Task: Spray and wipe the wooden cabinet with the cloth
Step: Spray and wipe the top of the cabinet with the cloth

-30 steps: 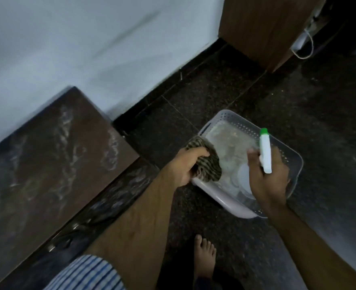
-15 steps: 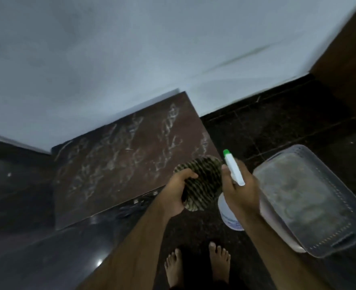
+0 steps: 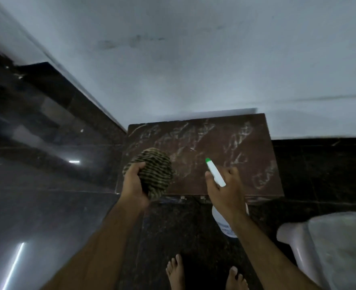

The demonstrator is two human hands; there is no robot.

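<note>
The wooden cabinet [image 3: 214, 143] is low and dark brown, its top streaked with whitish smears, standing against the white wall. My left hand [image 3: 134, 185] is closed around a bunched striped cloth [image 3: 155, 170], held over the cabinet's front left corner. My right hand [image 3: 225, 189] grips a white spray bottle [image 3: 214, 173] with a green nozzle tip that points toward the cabinet top. The bottle's body [image 3: 225, 226] hangs below my wrist, in front of the cabinet's front edge.
A pale plastic basket [image 3: 327, 248] sits on the dark polished floor [image 3: 47, 206] at lower right. My bare feet [image 3: 204, 273] stand just in front of the cabinet. The white wall [image 3: 193, 59] runs behind, with a dark skirting.
The view has swung from the basket to face the cabinet squarely. Both hands, still holding cloth and bottle, have moved from over the basket to over the cabinet's front edge.
</note>
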